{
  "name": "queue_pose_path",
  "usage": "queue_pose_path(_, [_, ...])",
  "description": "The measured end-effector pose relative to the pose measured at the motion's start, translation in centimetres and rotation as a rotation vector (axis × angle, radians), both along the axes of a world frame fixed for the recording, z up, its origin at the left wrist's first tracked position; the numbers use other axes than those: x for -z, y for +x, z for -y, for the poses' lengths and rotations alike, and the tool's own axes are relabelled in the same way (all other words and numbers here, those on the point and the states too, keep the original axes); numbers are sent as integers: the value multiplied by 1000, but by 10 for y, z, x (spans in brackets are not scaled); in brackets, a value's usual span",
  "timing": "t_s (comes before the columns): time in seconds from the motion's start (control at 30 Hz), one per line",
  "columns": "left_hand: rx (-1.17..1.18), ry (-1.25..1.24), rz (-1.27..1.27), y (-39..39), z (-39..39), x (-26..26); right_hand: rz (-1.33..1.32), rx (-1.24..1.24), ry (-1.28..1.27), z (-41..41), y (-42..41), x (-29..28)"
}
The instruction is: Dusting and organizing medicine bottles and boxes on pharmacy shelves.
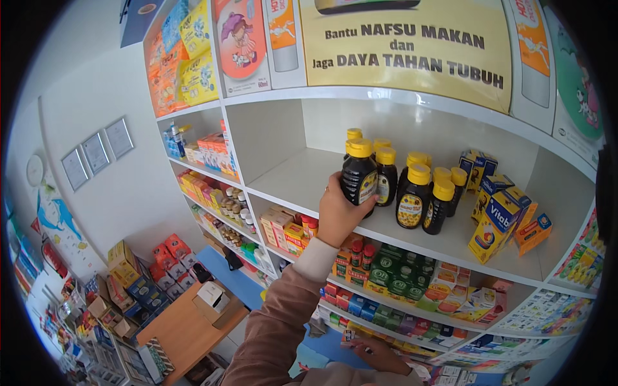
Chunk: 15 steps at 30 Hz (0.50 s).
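Note:
Fingers and thumb of my left hand (340, 212) wrap a dark plastic squeeze bottle (359, 173) with a yellow cap. It is at the front edge of the upper shelf (289, 178); whether its base rests there is hidden. More dark yellow-capped bottles stand behind it and to its right, among them a front bottle (412, 202) and a bottle turned sideways (438, 210). Low in front of me is my right hand (374, 354), its fingertips beside a small box (347, 337). I cannot tell whether it grips that box.
Yellow-and-blue cartons (497, 224) and a small orange box (533, 234) stand on the right of the shelf. Green boxes (400, 270) fill part of the shelf below. An open carton (215, 304) sits on a wooden table (178, 333) at lower left.

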<state>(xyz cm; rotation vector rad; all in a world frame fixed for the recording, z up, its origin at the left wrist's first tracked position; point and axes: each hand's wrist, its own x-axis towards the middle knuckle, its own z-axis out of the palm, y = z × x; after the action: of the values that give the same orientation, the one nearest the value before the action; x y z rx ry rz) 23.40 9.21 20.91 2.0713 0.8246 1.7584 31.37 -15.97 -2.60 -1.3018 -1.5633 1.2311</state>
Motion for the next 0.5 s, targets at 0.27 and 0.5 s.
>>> queue_pose_path(0.27, [18,15,79,-82,-91,-4,45,93,-243,-20,-4,-23])
queue_pose_path(0.5, [-136,-54,60,-172,-174,1,-132,97,-258,-46,-23,-21])
